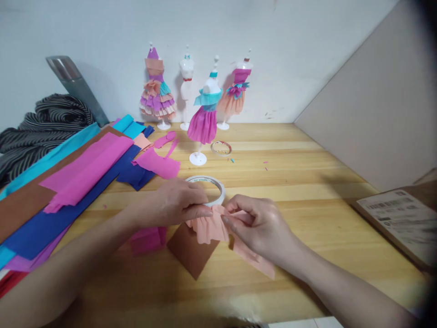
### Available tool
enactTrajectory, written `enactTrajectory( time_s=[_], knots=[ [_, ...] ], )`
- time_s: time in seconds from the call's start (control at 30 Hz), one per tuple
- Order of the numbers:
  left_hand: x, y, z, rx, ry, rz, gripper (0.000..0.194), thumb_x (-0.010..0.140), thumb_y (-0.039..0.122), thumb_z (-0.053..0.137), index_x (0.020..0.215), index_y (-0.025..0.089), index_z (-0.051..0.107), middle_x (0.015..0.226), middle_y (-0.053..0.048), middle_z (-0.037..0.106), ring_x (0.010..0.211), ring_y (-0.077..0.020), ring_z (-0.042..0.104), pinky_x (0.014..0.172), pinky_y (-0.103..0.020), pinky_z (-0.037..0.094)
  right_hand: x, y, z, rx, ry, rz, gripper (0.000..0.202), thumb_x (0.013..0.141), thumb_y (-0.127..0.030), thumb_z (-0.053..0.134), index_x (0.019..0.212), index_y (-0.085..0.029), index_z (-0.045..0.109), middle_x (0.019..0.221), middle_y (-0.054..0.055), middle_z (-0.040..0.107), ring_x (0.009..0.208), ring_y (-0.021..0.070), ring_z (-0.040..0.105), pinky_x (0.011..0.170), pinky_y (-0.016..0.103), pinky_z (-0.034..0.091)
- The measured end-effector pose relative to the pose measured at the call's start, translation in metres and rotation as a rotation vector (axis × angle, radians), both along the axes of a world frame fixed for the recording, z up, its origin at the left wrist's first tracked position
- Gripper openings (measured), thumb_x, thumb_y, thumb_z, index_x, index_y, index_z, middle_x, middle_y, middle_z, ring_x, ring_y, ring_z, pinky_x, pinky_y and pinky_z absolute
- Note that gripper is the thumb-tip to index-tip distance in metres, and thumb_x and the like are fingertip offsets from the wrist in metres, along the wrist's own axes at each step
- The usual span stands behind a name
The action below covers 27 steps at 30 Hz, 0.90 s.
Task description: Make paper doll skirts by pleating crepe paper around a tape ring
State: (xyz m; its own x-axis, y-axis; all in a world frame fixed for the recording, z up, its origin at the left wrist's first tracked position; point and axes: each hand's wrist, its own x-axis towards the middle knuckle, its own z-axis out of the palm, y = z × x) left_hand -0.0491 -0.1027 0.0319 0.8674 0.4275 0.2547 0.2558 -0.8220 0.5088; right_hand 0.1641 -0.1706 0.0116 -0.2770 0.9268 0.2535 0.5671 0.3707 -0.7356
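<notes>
Between my two hands is a strip of peach crepe paper, gathered in pleats along its top edge. My left hand is closed, pinching the pleated part between thumb and fingers. With thumb and forefinger my right hand pinches the same strip farther along, and its loose tail hangs toward the table. Just behind the fingers lies a white roll of tape, partly covered by my left hand. A brown paper square lies under the pleats, beside a magenta paper piece.
Small mannequins in paper dresses stand at the back, near a thin ring. Crepe paper sheets, striped cloth and a tilted bottle fill the left. A labelled cardboard box sits at right.
</notes>
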Motion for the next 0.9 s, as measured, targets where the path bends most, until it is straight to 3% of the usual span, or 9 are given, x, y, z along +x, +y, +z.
enactTrajectory(
  time_s=[0.27,0.57,0.77,0.9],
  knots=[
    [0.0016,-0.0006,-0.0035,0.064,-0.006,-0.011,0.041,0.097,0.035,0.044,0.062,0.015,0.050,0.060,0.002,0.049,0.056,-0.0100,0.041,0.055,-0.025,0.029,-0.0043,-0.0005,0.0015,0.007,0.014,-0.005,0.012,0.081,-0.019,0.056,0.073,-0.016,0.065,0.057,0.000,0.062,0.048,0.0109,0.054,0.046,0.020,0.039],
    [0.0008,-0.0014,-0.0036,0.055,0.004,-0.025,0.035,0.097,0.031,0.047,0.066,0.014,0.055,0.064,0.001,0.053,0.059,-0.0103,0.045,0.057,-0.024,0.030,-0.0050,-0.0024,0.0036,0.078,0.011,0.073,0.033,0.088,-0.022,0.053,0.056,-0.017,0.050,0.047,-0.005,0.040,0.042,0.0066,0.036,0.041,0.019,0.028],
    [0.0019,0.0004,-0.0059,0.069,0.009,-0.030,0.036,0.096,0.034,0.047,0.067,0.015,0.054,0.063,0.001,0.053,0.059,-0.0111,0.045,0.057,-0.025,0.029,-0.0029,-0.0043,0.0061,0.033,0.051,0.026,0.014,0.086,-0.026,0.057,0.076,-0.017,0.060,0.054,-0.002,0.059,0.045,0.0096,0.050,0.044,0.020,0.038],
    [0.0019,0.0008,-0.0067,0.076,0.017,-0.023,0.038,0.097,0.035,0.045,0.066,0.015,0.054,0.062,0.001,0.052,0.058,-0.0112,0.044,0.056,-0.025,0.029,-0.0035,-0.0049,0.0050,0.073,0.059,-0.005,0.017,0.087,-0.024,0.055,0.072,-0.018,0.058,0.055,-0.001,0.059,0.046,0.0098,0.051,0.044,0.020,0.039]
  ],
)
